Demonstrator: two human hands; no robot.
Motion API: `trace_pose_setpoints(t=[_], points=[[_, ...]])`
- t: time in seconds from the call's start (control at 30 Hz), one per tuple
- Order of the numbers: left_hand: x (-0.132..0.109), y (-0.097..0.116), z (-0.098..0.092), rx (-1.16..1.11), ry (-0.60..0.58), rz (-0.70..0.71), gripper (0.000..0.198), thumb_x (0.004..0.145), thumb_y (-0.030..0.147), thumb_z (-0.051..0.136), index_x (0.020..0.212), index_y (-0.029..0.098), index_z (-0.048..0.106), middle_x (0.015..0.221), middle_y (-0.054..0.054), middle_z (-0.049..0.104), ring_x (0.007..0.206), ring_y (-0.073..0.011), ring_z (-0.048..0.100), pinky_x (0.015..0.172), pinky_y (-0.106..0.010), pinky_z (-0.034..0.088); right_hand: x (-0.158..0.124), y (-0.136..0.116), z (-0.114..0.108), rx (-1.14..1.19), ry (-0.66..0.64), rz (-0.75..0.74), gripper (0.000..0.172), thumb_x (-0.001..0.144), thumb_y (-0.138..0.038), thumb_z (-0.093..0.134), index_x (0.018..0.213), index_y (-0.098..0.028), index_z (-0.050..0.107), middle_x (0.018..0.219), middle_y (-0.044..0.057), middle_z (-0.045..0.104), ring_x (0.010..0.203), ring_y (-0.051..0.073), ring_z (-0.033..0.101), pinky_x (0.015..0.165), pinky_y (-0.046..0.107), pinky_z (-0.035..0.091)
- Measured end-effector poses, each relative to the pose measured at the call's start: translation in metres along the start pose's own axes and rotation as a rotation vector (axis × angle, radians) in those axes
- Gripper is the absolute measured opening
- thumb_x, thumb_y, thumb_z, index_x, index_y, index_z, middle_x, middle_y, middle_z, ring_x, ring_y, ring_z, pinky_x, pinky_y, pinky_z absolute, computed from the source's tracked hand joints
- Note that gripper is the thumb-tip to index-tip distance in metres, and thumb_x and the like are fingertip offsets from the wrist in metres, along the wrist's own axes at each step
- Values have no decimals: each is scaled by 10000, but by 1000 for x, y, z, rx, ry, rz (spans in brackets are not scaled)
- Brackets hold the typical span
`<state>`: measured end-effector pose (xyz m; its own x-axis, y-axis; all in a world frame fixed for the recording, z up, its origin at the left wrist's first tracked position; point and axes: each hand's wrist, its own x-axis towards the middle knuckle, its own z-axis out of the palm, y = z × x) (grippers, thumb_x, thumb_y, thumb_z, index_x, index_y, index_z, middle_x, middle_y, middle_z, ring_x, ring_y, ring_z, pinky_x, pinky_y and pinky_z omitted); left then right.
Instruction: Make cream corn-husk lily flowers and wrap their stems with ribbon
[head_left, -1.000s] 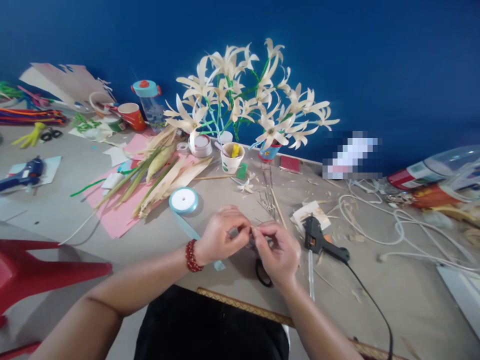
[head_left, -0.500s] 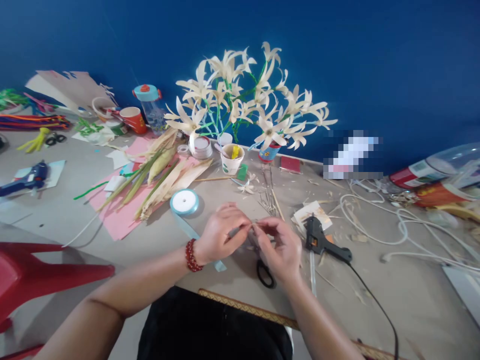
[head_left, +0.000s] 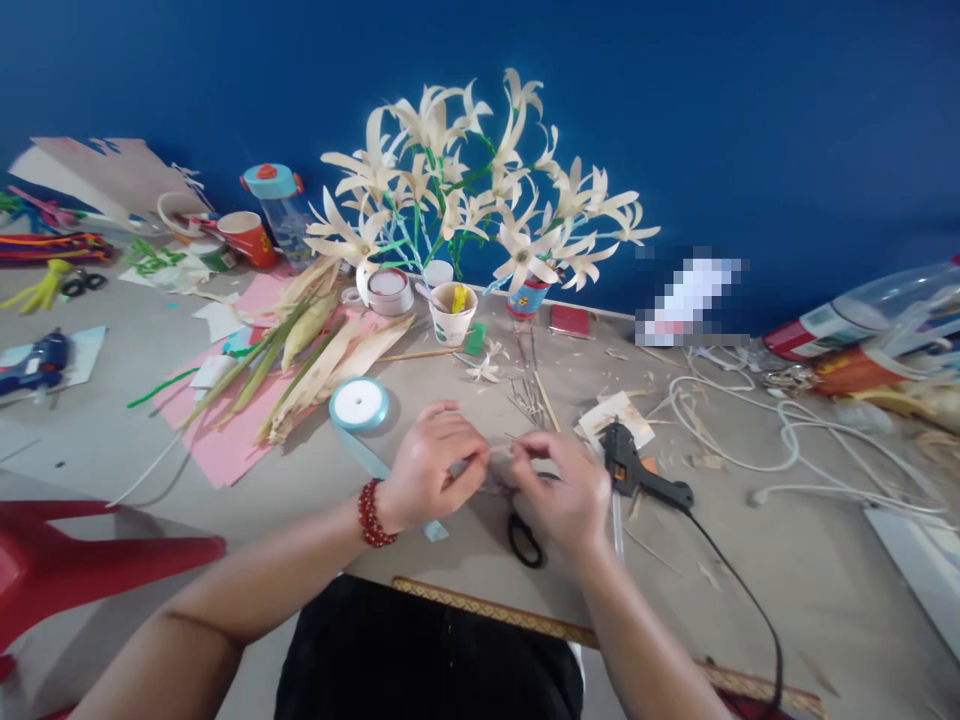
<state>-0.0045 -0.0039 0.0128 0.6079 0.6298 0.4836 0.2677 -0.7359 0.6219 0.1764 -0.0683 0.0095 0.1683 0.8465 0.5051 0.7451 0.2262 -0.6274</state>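
My left hand, with a red bead bracelet at the wrist, pinches its thumb and fingers together over the table's middle. Facing it, my right hand is also closed in a pinch, and a thin tip pokes out at its fingers. Whatever lies in either pinch is too small to name. Black-handled scissors lie beneath my right hand, partly covered. To the left is a roll of light blue ribbon, its loose end running under my left wrist. A black glue gun rests just right of my right hand.
Pale husk flowers on green and blue stems stand at the back beside a paper cup. Dried corn husks lie on pink paper. White cables loop on the right; a red stool stands left.
My hands have parted slightly, from fingertips touching to a small gap. The whole view has shifted, so things on the table appear a little further left.
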Motion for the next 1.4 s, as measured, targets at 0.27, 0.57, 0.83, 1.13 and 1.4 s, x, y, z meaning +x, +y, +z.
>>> trace_pose_setpoints(t=[0.27, 0.57, 0.83, 1.13, 1.4], points=[[1, 0, 0, -35, -5, -27, 141, 858, 160, 503, 743, 198, 576, 690, 5, 638, 666, -144, 581, 1010, -414, 402, 2, -9, 0, 116, -159, 33, 99, 848, -211, 591, 929, -202, 648, 848, 39, 730, 751, 196, 691, 712, 302, 524], [-1, 1, 0, -15, 2, -27, 168, 858, 170, 493, 710, 201, 566, 651, 11, 609, 642, -142, 562, 1013, -417, 406, 4, -2, -2, 16, -111, 78, 101, 825, -196, 593, 739, -224, 638, 687, -1, 706, 637, 185, 662, 648, 286, 495], [-1, 1, -1, -45, 22, -27, 146, 858, 144, 513, 741, 199, 582, 683, 13, 641, 659, -134, 586, 1018, -410, 400, 5, -7, -3, 211, -223, 128, 82, 835, -196, 594, 893, -207, 651, 807, 21, 729, 715, 184, 691, 669, 269, 524], [-1, 2, 0, -20, 19, -26, 163, 866, 165, 511, 722, 200, 581, 659, 9, 624, 643, -141, 571, 1013, -418, 413, 2, -5, -1, 134, -176, 143, 107, 825, -184, 589, 730, -215, 628, 652, -19, 678, 592, 158, 643, 578, 244, 471], [-1, -1, 2, -61, 68, -39, 156, 861, 154, 508, 733, 205, 580, 678, 4, 647, 656, -145, 595, 996, -414, 428, 6, -6, -7, 148, -174, 138, 85, 857, -220, 571, 891, -206, 647, 799, 27, 721, 705, 186, 685, 657, 276, 515]])
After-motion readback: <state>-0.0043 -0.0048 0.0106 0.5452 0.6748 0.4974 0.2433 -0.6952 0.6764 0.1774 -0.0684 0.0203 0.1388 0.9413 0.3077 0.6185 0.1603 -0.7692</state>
